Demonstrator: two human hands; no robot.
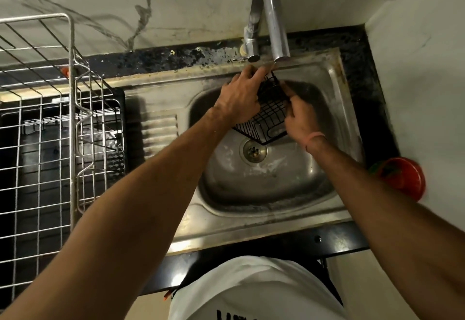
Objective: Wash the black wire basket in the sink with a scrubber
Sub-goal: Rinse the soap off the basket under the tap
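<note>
Steel sink (324, 193) below: black wire basket (268, 115) is held tilted between both hands, left hand (239, 98) fingers curled over its far rim, right hand (300, 118) gripping its near side.

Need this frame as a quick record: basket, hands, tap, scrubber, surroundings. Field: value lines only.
basket: black wire basket, tilted, held over the sink bowl, under the tap
left hand: grips the basket's left side
right hand: grips its right side
scrubber: cannot tell, none plainly visible
drain: uncovered, below the basket
surroundings: wire dish rack on the left, red container on the right
</note>
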